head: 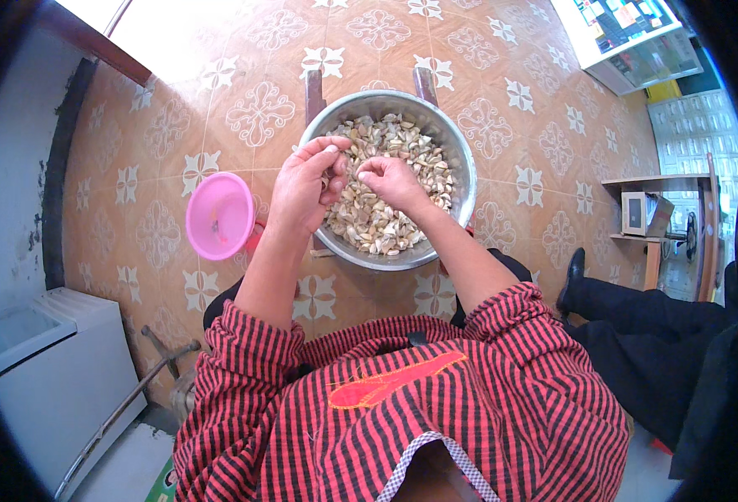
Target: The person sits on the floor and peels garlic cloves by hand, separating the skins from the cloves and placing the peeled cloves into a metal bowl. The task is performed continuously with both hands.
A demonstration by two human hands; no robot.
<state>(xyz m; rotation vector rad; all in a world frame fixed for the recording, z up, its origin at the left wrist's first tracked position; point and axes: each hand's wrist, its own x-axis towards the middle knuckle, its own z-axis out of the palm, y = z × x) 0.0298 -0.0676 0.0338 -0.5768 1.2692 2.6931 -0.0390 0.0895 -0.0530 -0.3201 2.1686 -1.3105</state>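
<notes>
A wide metal basin [466, 147] in front of me is filled with garlic cloves [378, 219], many in pale papery skin. Over its left side is my left hand [303, 185], its fingers curled around a small brownish piece that looks like a garlic clove [325, 182]. My right hand [397, 185] hovers above the middle of the heap, thumb and forefinger pinched close to the left fingertips. Whether anything is between those right fingertips is too small to tell.
Left of the basin stands a pink plastic bowl [218, 216]. Wooden legs [314, 97] show beyond the basin's far rim. A white appliance [61, 370] and a bent metal bar [115, 414] are at lower left. To the right is another person's black-trousered leg [645, 307].
</notes>
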